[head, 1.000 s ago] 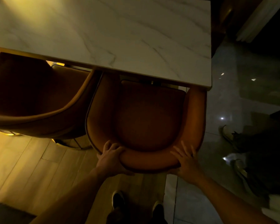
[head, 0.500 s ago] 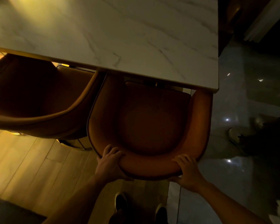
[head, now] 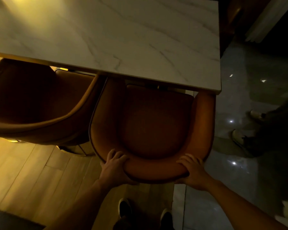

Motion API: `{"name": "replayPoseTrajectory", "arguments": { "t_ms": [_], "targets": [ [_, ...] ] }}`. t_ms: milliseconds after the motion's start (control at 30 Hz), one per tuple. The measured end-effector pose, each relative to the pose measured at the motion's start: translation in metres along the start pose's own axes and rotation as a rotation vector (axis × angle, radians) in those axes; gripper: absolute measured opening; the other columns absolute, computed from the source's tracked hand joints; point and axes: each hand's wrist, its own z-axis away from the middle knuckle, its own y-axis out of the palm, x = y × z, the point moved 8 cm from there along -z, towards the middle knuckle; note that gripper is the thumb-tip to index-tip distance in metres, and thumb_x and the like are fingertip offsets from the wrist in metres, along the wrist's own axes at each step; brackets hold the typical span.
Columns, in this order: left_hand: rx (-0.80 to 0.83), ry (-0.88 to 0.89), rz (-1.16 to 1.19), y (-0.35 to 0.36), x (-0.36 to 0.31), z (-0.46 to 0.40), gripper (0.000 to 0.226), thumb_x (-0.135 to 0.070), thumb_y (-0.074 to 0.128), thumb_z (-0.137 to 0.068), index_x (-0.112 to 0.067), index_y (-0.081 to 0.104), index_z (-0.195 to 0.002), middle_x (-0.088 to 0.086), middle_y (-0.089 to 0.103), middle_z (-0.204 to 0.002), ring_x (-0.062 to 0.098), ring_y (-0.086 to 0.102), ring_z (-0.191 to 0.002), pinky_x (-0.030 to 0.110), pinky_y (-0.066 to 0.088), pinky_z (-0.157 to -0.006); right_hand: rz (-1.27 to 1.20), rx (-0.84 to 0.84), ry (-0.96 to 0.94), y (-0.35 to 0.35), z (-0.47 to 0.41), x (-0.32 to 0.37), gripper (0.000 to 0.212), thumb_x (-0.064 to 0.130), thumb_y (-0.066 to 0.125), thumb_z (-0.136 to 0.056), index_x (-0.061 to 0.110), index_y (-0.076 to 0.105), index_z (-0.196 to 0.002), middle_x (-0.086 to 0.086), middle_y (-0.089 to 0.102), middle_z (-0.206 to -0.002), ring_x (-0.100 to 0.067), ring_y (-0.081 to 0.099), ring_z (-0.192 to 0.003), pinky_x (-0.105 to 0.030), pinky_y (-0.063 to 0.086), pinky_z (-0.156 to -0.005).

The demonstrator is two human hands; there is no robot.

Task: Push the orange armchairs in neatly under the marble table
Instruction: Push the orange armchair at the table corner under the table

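Progress: partway, imo. We've got the right-hand orange armchair [head: 156, 123] at the corner of the marble table [head: 106, 35] w/ its arm tips and the front edge of the seat cushion just under the tabletop edge; most of the seat is out in the open, so it needs pushing in further. Second armchair [head: 32, 103] sits just beside it on our left, front also tucked under the table edge, most of the seat out, and it looks angled vs the table, so prob needs squaring up too. Can't see chair legs vs table base, so no call on clearance underneath. Hands: well apart, one at each end of the curved backrest. Left hand [head: 114, 168] is clamped on the back's left curve, fingers hooked over the top roll, thumb underneath. Right hand [head: 192, 171] grips the right curve the same way, fingers curled over the rim. Both forearms reach fwd from below frame, our shoes [head: 125, 207] on the wood floor [head: 32, 171] right behind the chair. Someone else's feet [head: 239, 138] stand on the glossy tile to the right, near the chair's side but apart from it.
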Motion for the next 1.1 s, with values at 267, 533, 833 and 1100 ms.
{"name": "replayPoseTrajectory", "arguments": {
  "t_ms": [267,533,833,1100],
  "targets": [
    [0.023,0.007,0.000,0.005,0.005,-0.003,0.121,-0.101,0.053,-0.030,-0.046,0.037,-0.138,-0.016,0.030,-0.145,0.029,0.005,-0.142,0.068,0.030,-0.104,-0.017,-0.055,0.040,0.003,0.007,0.007,0.099,0.093,0.044,-0.063,0.023,0.048,-0.134,0.004,0.047,-0.138,-0.020,0.034,-0.132,-0.040,0.011,-0.113],
    [0.041,0.006,-0.015,0.004,0.007,-0.003,0.118,-0.101,0.053,-0.030,-0.049,0.038,-0.135,-0.018,0.030,-0.145,0.027,0.007,-0.141,0.069,0.033,-0.100,0.018,-0.034,0.062,0.006,0.009,0.012,0.100,0.089,0.040,-0.069,0.016,0.047,-0.138,-0.001,0.046,-0.142,-0.025,0.035,-0.136,-0.048,0.013,-0.116],
    [0.027,0.014,0.017,0.005,0.010,-0.006,0.118,-0.101,0.054,-0.023,-0.057,0.036,-0.131,-0.021,0.032,-0.141,0.028,0.009,-0.139,0.075,0.034,-0.092,0.100,0.011,0.086,0.013,0.024,0.040,0.075,0.065,0.026,-0.091,0.023,0.013,-0.151,0.000,0.012,-0.160,-0.020,0.003,-0.148,-0.038,-0.009,-0.118],
    [0.110,0.128,0.182,-0.005,0.015,0.012,0.107,-0.093,0.054,-0.053,-0.044,0.032,-0.146,-0.015,0.020,-0.157,0.016,0.002,-0.148,0.068,0.019,-0.110,-0.105,-0.066,0.208,-0.003,0.032,0.081,0.062,0.048,0.055,-0.093,0.021,0.037,-0.145,-0.002,0.029,-0.155,-0.019,0.021,-0.144,-0.032,0.017,-0.116]
  ]
}}
